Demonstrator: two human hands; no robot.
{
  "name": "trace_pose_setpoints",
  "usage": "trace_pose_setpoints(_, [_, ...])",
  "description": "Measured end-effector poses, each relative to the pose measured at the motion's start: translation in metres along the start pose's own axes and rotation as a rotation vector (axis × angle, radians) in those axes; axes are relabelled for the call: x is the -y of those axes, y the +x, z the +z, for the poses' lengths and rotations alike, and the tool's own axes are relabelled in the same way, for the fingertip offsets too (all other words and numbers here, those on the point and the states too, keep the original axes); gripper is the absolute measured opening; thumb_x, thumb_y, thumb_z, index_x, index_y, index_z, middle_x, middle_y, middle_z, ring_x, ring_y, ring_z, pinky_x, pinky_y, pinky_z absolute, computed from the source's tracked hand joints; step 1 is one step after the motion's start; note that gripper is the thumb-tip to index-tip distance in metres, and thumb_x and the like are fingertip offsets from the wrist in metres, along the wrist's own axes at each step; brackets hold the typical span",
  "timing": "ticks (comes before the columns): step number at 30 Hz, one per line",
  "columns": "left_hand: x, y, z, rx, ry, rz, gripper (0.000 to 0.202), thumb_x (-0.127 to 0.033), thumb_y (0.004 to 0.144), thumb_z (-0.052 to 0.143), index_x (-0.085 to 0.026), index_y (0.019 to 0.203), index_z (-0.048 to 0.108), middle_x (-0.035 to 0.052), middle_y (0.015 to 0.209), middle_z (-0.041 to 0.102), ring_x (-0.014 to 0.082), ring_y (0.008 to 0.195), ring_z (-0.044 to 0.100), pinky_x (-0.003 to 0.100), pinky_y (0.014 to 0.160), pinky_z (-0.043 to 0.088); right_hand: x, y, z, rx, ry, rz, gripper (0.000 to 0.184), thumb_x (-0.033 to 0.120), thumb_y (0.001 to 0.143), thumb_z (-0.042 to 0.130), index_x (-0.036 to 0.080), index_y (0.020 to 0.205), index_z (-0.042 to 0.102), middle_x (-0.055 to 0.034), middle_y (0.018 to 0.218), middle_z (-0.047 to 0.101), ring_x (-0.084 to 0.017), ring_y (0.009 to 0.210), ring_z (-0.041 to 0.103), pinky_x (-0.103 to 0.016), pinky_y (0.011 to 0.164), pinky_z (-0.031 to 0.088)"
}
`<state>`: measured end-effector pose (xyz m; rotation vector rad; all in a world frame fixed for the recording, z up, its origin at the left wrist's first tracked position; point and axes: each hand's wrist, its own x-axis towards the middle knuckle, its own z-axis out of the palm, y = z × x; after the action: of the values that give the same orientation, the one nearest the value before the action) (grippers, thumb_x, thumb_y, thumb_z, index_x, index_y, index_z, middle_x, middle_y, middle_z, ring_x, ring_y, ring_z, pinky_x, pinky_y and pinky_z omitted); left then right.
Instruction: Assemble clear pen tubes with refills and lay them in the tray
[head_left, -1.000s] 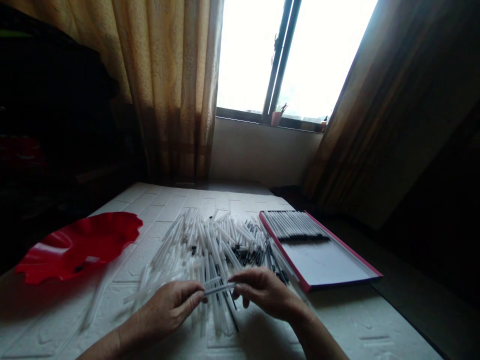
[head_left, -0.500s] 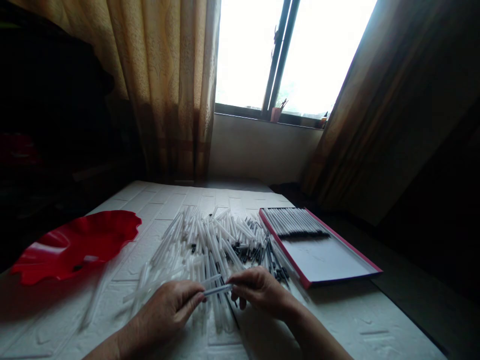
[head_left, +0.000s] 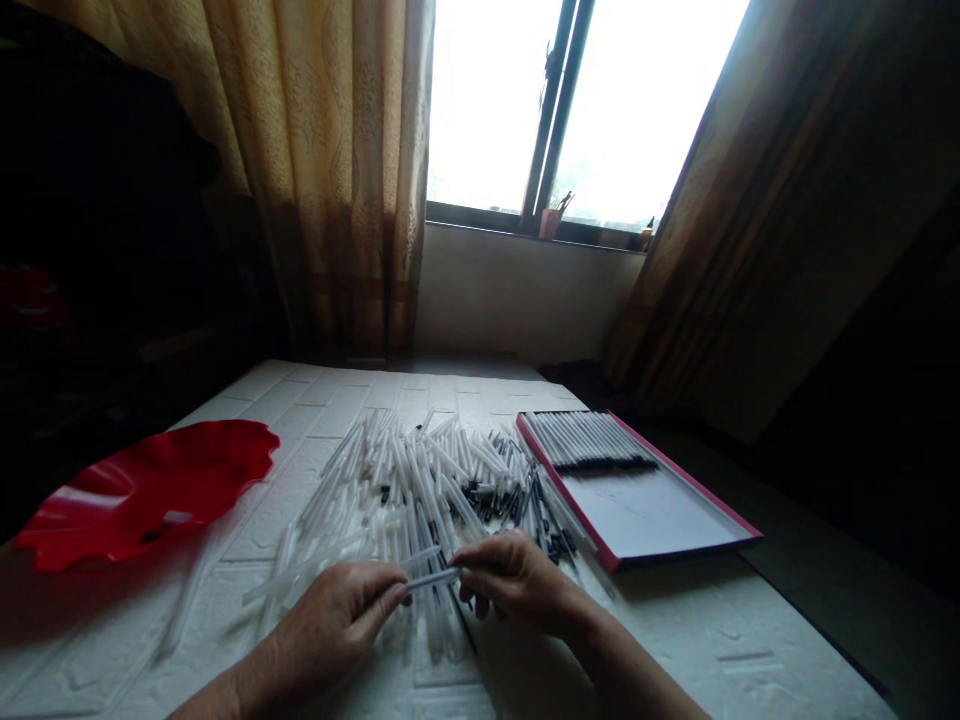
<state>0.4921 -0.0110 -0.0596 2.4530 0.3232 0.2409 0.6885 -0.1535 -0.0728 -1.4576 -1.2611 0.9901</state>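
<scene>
Tube [head_left: 433,579], slim and whitish, bridges the person's two hands at the near side of the big heap [head_left: 405,470] of pale tubes. Its long axis runs crosswise, the right end a touch higher to my eye. The left hand [head_left: 349,605] is clamped on one end between thumb and fingers; the right hand [head_left: 517,575] pinches the other with its fingertips. Another pale tube shows close behind; I can't tell whether the left hand grips that too.

Most of the heap's tubes point away from the person, with dark small parts [head_left: 495,500] bunched at its right. Just right of the heap sits a red-edged tray [head_left: 660,520], where a row of pens [head_left: 585,437] lies side by side, dark ends toward the person. Left of the heap, a strip of brick-patterned table [head_left: 255,530] separates it from a wavy-rimmed red dish [head_left: 150,480]. Faint marks on the tray's floor and a pale patch in the dish are too small to read.
</scene>
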Motion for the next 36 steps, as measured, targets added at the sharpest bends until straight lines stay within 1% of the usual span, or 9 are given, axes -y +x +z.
trace_pose_setpoints(5, [-0.002, 0.003, 0.001, 0.007, 0.016, -0.029, 0.035, -0.035, 0.093, 0.043, -0.02, 0.074, 0.068, 0.0019, 0.069, 0.07, 0.0176, 0.065, 0.065, 0.023, 0.061, 0.04, 0.005, 0.001, 0.001, -0.022, -0.001, -0.019, 0.03, 0.045, 0.08, 0.069, 0.016, 0.074, 0.071, 0.0034, 0.057, 0.058, -0.008, 0.047, 0.052, -0.019, 0.047, 0.041])
trace_pose_setpoints(11, [-0.002, 0.007, 0.0, -0.027, -0.03, 0.019, 0.037, -0.041, 0.095, 0.039, -0.021, 0.085, 0.069, 0.0024, 0.071, 0.07, 0.0183, 0.066, 0.066, 0.022, 0.061, 0.044, 0.015, 0.002, -0.005, -0.173, 0.066, -0.033, 0.025, 0.04, 0.077, 0.072, 0.016, 0.083, 0.071, 0.0035, 0.06, 0.06, -0.009, 0.05, 0.053, -0.021, 0.048, 0.04])
trace_pose_setpoints(15, [0.007, 0.006, -0.002, -0.138, -0.086, 0.05, 0.034, -0.048, 0.094, 0.045, -0.026, 0.096, 0.072, 0.0031, 0.086, 0.077, 0.0219, 0.079, 0.07, 0.023, 0.071, 0.048, 0.016, 0.003, -0.016, -0.298, 0.148, -0.05, 0.028, 0.042, 0.072, 0.076, 0.016, 0.081, 0.07, 0.004, 0.06, 0.06, -0.009, 0.048, 0.052, -0.022, 0.047, 0.038])
trace_pose_setpoints(18, [0.018, 0.005, -0.003, -0.214, -0.06, 0.049, 0.033, -0.05, 0.093, 0.048, -0.027, 0.092, 0.072, 0.0026, 0.085, 0.077, 0.0222, 0.079, 0.071, 0.022, 0.071, 0.047, 0.014, 0.005, -0.02, -0.384, 0.238, -0.067, 0.033, 0.045, 0.07, 0.077, 0.015, 0.081, 0.069, 0.0055, 0.056, 0.056, -0.007, 0.045, 0.046, -0.02, 0.043, 0.031])
trace_pose_setpoints(21, [0.023, 0.006, -0.001, -0.242, -0.04, 0.051, 0.037, -0.052, 0.094, 0.045, -0.026, 0.084, 0.07, 0.0006, 0.071, 0.072, 0.0185, 0.065, 0.067, 0.021, 0.062, 0.044, 0.016, 0.01, -0.017, -0.428, 0.357, -0.074, 0.039, 0.049, 0.067, 0.078, 0.016, 0.086, 0.069, 0.0051, 0.06, 0.057, -0.007, 0.046, 0.045, -0.019, 0.043, 0.029])
trace_pose_setpoints(26, [0.019, 0.01, 0.006, -0.207, -0.095, 0.029, 0.051, -0.06, 0.094, 0.038, -0.022, 0.071, 0.062, -0.0014, 0.059, 0.059, 0.0147, 0.054, 0.057, 0.02, 0.052, 0.04, 0.025, 0.017, 0.005, -0.389, 0.462, -0.034, 0.049, 0.05, 0.056, 0.085, 0.016, 0.088, 0.069, 0.0026, 0.067, 0.06, -0.007, 0.05, 0.05, -0.018, 0.044, 0.031])
trace_pose_setpoints(32, [0.01, 0.01, 0.008, -0.14, -0.179, 0.012, 0.06, -0.069, 0.091, 0.036, -0.02, 0.067, 0.063, -0.0009, 0.056, 0.058, 0.015, 0.054, 0.057, 0.02, 0.054, 0.044, 0.031, 0.026, 0.033, -0.326, 0.311, 0.002, 0.066, 0.073, 0.056, 0.074, 0.015, 0.084, 0.067, 0.0008, 0.066, 0.06, -0.01, 0.05, 0.055, -0.018, 0.04, 0.035])
trace_pose_setpoints(34, [0.012, 0.01, 0.008, -0.157, -0.184, 0.015, 0.058, -0.069, 0.089, 0.039, -0.022, 0.078, 0.07, 0.0004, 0.061, 0.066, 0.0168, 0.057, 0.062, 0.02, 0.056, 0.048, 0.037, 0.03, 0.023, -0.353, 0.205, -0.007, 0.066, 0.077, 0.059, 0.068, 0.016, 0.083, 0.065, -0.0005, 0.071, 0.062, -0.012, 0.055, 0.059, -0.019, 0.041, 0.038])
trace_pose_setpoints(36, [0.017, 0.01, 0.007, -0.19, -0.168, 0.024, 0.053, -0.068, 0.088, 0.044, -0.025, 0.092, 0.074, 0.0026, 0.075, 0.076, 0.0202, 0.068, 0.07, 0.021, 0.064, 0.053, 0.046, 0.032, -0.004, -0.402, 0.064, -0.008, 0.061, 0.076, 0.07, 0.062, 0.016, 0.085, 0.063, -0.0024, 0.079, 0.066, -0.014, 0.06, 0.064, -0.02, 0.043, 0.042])
